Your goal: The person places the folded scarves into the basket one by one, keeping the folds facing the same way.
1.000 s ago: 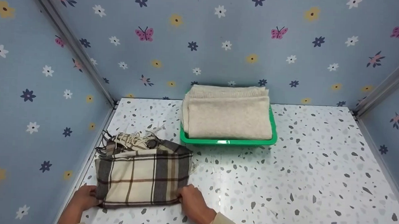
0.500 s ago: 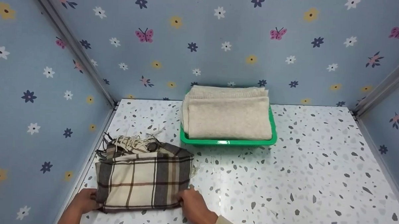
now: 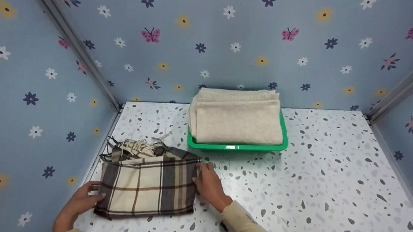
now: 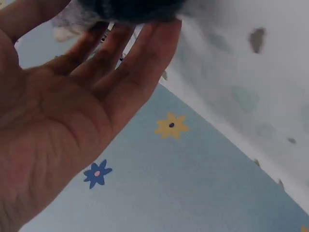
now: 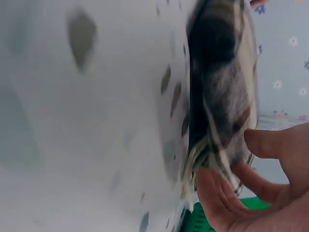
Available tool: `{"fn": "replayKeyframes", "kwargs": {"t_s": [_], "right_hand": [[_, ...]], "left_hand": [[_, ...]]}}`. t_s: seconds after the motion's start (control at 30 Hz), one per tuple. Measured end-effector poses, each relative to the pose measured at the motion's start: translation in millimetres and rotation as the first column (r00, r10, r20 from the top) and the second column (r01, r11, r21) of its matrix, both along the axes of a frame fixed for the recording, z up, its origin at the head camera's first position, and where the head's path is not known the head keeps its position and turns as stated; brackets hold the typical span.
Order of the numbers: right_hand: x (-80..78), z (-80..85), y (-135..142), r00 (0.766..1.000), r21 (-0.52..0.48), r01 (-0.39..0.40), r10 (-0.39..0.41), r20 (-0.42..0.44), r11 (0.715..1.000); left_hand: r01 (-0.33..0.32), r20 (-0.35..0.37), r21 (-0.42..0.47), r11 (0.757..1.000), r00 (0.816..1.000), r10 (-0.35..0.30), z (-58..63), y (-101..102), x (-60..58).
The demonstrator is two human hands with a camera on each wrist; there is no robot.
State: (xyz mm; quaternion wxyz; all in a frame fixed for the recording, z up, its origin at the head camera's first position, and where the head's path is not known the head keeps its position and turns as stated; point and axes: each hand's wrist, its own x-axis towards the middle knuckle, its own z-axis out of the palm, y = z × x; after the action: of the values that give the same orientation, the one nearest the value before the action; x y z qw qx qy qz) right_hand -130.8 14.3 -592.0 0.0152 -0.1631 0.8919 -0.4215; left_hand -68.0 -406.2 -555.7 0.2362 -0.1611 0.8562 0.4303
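A folded plaid scarf in cream, brown and dark grey lies at the front left of the table, its loose fringe spread at the far side. At its left edge is my left hand, the thumb over the cloth; in the left wrist view the long fingers are nearly straight against a dark edge. My right hand touches the right edge near the far corner. In the right wrist view its thumb meets the scarf's side, and the fingers are spread and loosely bent near the fringe.
Behind the scarf, to the right, a green basket holds a folded beige cloth. Flower-patterned walls enclose the speckled white table at the back and sides. The left wall runs close beside my left hand.
My right hand has slid from the scarf's near right corner up along the right edge. The left hand has loosened and shifted up slightly. The near edge lies flatter and wider.
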Motion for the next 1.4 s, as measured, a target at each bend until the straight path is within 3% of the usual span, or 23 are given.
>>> {"fn": "replayKeyframes", "kwargs": {"t_s": [0.1, 0.2, 0.27, 0.53, 0.8, 0.93, 1.13, 1.4], "right_hand": [[-16.7, -1.6, -3, 1.0, 0.009, 0.018, -0.018, 0.012, 1.0], [-30.1, -2.3, -8, 1.0, 0.042, 0.015, -0.017, 0.024, 0.999], [-36.5, -2.1, -10, 1.0, 0.057, 0.004, -0.005, 0.03, 0.998], [-51.9, 0.4, -21, 0.997, 0.065, -0.022, 0.018, 0.069, 0.998], [-61.0, 2.6, -21, 0.999, 0.11, -0.03, 0.026, 0.037, 0.993], [-63.4, 1.5, -19, 1.0, 0.117, -0.022, 0.021, 0.009, 0.993], [-64.4, -3.0, -19, 0.997, 0.133, -0.001, 0.011, -0.078, 0.991], [-59.8, -0.5, -18, 0.997, 0.203, -0.003, 0.018, -0.069, 0.979]], "left_hand": [[-0.05, -0.118, -0.043, 0.998, 0.992, 0.045, 4.7, 10, -12.1], [-0.046, -0.235, -0.155, 0.987, 0.972, 0.009, 3.2, 18, -26.3], [-0.049, -0.272, -0.218, 0.975, 0.962, -0.012, 0.5, 22, -36.7], [-0.113, -0.31, -0.266, 0.957, 0.95, 0.026, -11.2, 34, -61.2], [-0.2, -0.376, -0.299, 0.933, 0.923, 0.078, -19.7, 41, -66.3], [-0.213, -0.4, -0.313, 0.926, 0.914, 0.075, -20.7, 43, -67.6], [-0.184, -0.358, -0.303, 0.935, 0.931, 0.067, -14.7, 45, -72.3], [-0.18, -0.27, -0.261, 0.948, 0.957, 0.107, -11.8, 44, -71.5]]}}
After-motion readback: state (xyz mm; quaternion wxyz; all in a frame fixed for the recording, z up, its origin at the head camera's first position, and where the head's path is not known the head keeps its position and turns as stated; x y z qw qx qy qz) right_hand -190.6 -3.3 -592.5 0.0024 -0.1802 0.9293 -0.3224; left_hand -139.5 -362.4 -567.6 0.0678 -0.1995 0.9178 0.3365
